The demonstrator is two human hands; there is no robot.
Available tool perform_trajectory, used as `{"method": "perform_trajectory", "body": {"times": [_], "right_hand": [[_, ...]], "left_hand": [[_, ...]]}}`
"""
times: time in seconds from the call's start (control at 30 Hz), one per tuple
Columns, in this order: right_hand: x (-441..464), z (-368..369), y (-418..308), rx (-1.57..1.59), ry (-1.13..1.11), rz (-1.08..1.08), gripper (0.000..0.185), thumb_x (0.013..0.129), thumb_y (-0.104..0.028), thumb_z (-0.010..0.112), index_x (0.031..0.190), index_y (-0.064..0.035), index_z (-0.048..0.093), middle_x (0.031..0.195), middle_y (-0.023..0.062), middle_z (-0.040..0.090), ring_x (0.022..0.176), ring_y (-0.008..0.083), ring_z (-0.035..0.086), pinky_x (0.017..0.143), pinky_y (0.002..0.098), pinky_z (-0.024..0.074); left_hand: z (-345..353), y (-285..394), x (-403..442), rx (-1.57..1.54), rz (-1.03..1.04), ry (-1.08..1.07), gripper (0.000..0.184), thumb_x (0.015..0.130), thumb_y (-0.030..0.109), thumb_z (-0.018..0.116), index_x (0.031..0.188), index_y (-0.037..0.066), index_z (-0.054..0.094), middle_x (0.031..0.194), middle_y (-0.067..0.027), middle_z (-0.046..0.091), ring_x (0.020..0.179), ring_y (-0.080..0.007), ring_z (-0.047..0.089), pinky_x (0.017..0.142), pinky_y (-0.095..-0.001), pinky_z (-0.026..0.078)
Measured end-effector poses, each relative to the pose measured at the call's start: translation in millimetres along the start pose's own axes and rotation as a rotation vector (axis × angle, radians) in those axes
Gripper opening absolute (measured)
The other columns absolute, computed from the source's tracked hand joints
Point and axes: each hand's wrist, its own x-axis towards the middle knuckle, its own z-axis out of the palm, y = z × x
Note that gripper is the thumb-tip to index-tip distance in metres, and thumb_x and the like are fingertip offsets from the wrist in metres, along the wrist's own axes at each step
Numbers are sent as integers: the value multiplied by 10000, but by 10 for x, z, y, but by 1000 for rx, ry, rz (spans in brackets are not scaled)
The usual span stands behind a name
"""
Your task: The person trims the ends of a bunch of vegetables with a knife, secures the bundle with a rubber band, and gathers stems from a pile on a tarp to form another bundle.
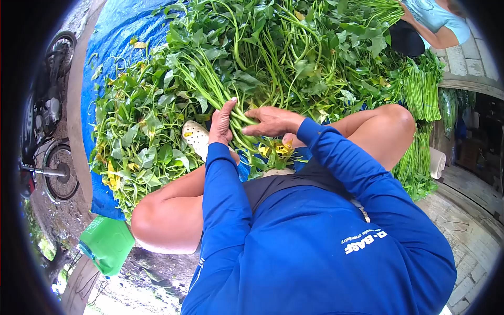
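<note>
My left hand is closed around a bunch of water spinach stems. Its thumb lies along the stems, and the leafy ends point up and away to the left. From the other side my right hand reaches across, fingers stretched out and apart against the lower stems. Whether a stem is pinched under those fingers is hidden. Below the hands, yellowed leaves lie among green ones between my legs. A cream clog with holes shows just left of my left hand.
A large heap of loose water spinach covers a blue tarp. Tied bundles are stacked at the right. Another person holds stems at the top right. A green jug stands at lower left, near a motorcycle.
</note>
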Motion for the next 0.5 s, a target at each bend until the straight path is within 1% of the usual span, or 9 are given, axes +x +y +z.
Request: {"method": "perform_trajectory", "body": {"times": [0.03,0.1,0.17,0.23,0.3,0.33,0.43,0.47,0.5], "right_hand": [[73,-13,-27,113,-107,99,666,1008,-477,625,1443,27,609,1316,295,691,1185,413,696,1036,452,531],[51,244,97,124,92,122,644,1015,-478,597,1455,-9,615,1310,268,705,1196,407,693,1053,449,526],[24,422,64,77,160,144,593,1028,-455,566,1459,-51,625,1289,249,717,1189,406,696,1054,455,528],[-15,451,-21,27,158,155,545,1018,-388,550,1464,-85,623,1217,257,731,1130,431,701,996,512,543],[6,537,-15,45,238,131,470,1005,-348,514,1387,-117,660,1096,266,739,1042,455,708,931,571,537],[-8,542,-22,30,250,135,419,1006,-343,511,1314,-110,675,1061,253,741,1003,450,714,892,582,544],[-18,527,-24,-22,254,67,382,1013,-329,502,1280,-115,673,1004,250,732,952,455,714,865,587,548],[-21,534,-30,-65,252,54,382,1022,-340,511,1300,-133,672,966,248,722,955,455,708,860,582,547],[-24,548,-30,-61,260,49,385,1026,-352,515,1301,-132,672,963,246,722,964,455,706,867,581,546]], "left_hand": [[-5,-41,7,24,36,16,348,911,307,857,1068,38,703,869,-63,725,712,-190,696,665,-340,596],[-18,-71,22,52,40,16,387,903,333,870,1084,34,703,863,-51,715,705,-177,683,650,-329,579],[-22,-98,53,116,82,78,424,886,352,887,1089,30,701,859,-48,707,698,-167,673,642,-319,570],[76,-90,10,161,85,163,500,846,396,921,1085,22,692,848,-53,693,692,-152,657,617,-314,552],[158,-145,-8,169,257,255,567,820,441,936,1091,12,684,851,-73,690,692,-164,658,600,-318,547],[126,-187,46,111,283,275,639,806,490,935,1119,-1,672,852,-93,687,680,-181,655,590,-324,543],[156,-97,-30,80,67,292,663,825,514,914,1150,-7,663,843,-108,692,652,-192,644,586,-324,541],[213,-54,-60,126,25,244,648,831,501,912,1159,0,667,852,-103,697,659,-191,652,601,-330,551],[192,-28,-47,160,-37,200,567,840,447,918,1116,8,688,828,-92,691,660,-185,657,604,-332,559]]}}
